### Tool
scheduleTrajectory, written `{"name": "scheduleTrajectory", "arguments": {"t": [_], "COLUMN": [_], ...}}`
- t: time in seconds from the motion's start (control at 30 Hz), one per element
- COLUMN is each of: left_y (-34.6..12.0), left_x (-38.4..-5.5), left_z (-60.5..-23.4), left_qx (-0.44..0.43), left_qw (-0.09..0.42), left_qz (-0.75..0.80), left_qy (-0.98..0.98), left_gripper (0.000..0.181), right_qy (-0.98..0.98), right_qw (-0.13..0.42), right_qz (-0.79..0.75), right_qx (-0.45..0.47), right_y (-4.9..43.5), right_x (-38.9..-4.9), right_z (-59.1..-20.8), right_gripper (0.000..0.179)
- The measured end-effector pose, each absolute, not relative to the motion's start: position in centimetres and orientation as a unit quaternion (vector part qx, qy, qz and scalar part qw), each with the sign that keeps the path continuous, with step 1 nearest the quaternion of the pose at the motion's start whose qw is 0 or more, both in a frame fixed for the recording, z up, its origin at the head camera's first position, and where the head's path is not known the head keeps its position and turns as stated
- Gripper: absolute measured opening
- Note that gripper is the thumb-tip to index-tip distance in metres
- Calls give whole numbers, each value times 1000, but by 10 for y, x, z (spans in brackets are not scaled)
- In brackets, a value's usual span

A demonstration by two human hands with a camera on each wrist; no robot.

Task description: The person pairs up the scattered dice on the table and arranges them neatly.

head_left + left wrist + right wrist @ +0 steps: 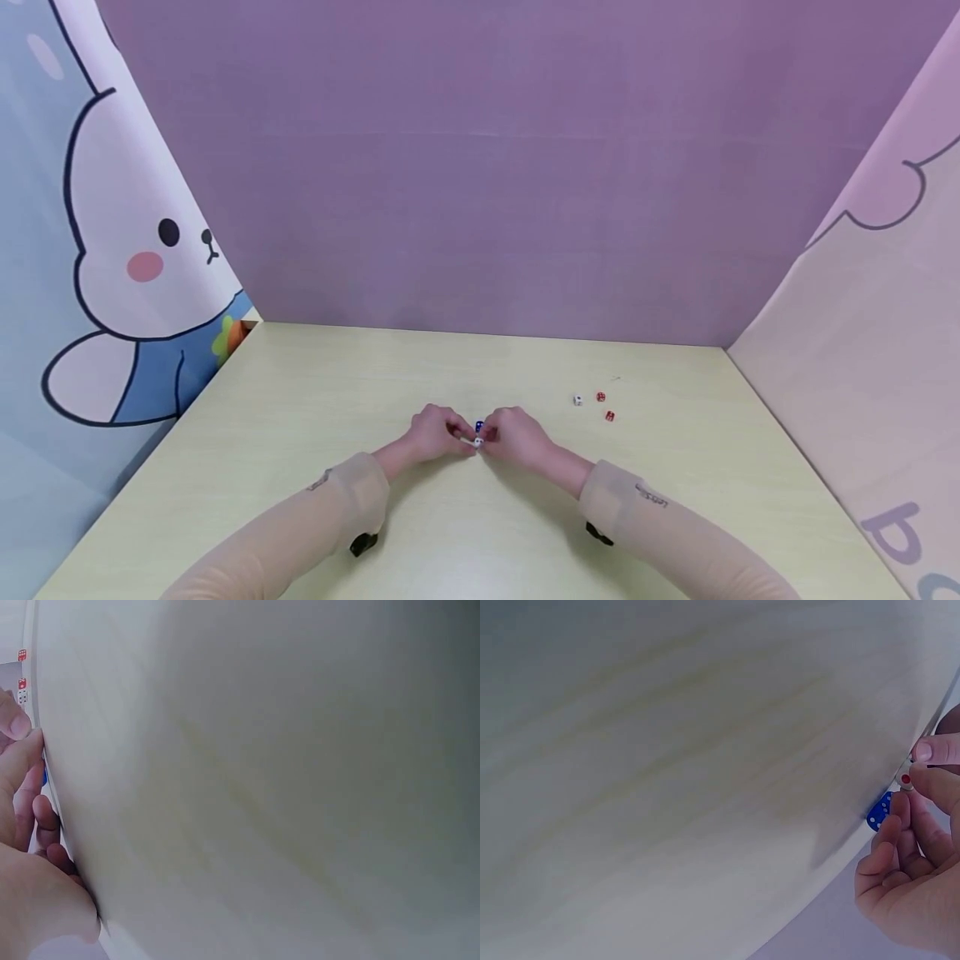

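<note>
- Currently, the left hand (pixel 441 433) pinches at a small white die (pixel 478 442), thumb and forefinger bent towards its left side.
- The right hand (pixel 516 435) pinches the same white die from the other side, its remaining fingers curled in; the right wrist view shows a red pip on the die.
- The white die sits between the two sets of fingertips, at the middle of the worktop (pixel 465 533); whether it touches the surface cannot be told.
- A blue die (pixel 479 426) with white pips lies just beyond the white die, close to the fingers.
- Off to the right, well apart from the hands, lie a second white die (pixel 577 400), a red die (pixel 601 397) near it and another red die (pixel 610 416) slightly nearer the person.
- Beige sleeves (pixel 285 521) with dark lettering cover the forearms, with a black piece (pixel 364 545) beneath the left cuff.
- A purple backdrop (pixel 487 167) stands behind the worktop, a rabbit print (pixel 127 192) on the left and a pink-and-white panel (pixel 862 333) on the right.
</note>
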State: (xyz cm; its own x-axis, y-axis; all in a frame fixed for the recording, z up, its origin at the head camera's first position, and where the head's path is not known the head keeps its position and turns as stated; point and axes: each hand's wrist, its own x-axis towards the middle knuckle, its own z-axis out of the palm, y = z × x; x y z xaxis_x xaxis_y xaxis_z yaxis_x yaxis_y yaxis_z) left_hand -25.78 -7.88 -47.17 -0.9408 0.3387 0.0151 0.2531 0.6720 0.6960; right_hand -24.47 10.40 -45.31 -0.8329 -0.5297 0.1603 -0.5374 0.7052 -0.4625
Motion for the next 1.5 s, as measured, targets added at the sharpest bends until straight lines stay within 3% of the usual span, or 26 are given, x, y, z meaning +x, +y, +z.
{"name": "scheduleTrajectory", "arguments": {"t": [0.63, 0.8, 1.5], "left_y": [-76, -76, -80], "left_x": [-259, -259, -259], "left_z": [-470, -469, -471], "left_qx": [158, 160, 160], "left_qw": [62, 65, 68], "left_qz": [369, 363, 367], "left_qy": [914, 916, 914], "left_gripper": [14, 15, 16], "right_qy": [-926, -929, -940], "right_qw": [-2, -14, 32], "right_qz": [238, 242, 222], "right_qx": [293, 279, 256], "right_y": [114, 127, 203], "right_x": [-248, -248, -267], "right_z": [-445, -436, -412], "right_gripper": [12, 18, 18]}}
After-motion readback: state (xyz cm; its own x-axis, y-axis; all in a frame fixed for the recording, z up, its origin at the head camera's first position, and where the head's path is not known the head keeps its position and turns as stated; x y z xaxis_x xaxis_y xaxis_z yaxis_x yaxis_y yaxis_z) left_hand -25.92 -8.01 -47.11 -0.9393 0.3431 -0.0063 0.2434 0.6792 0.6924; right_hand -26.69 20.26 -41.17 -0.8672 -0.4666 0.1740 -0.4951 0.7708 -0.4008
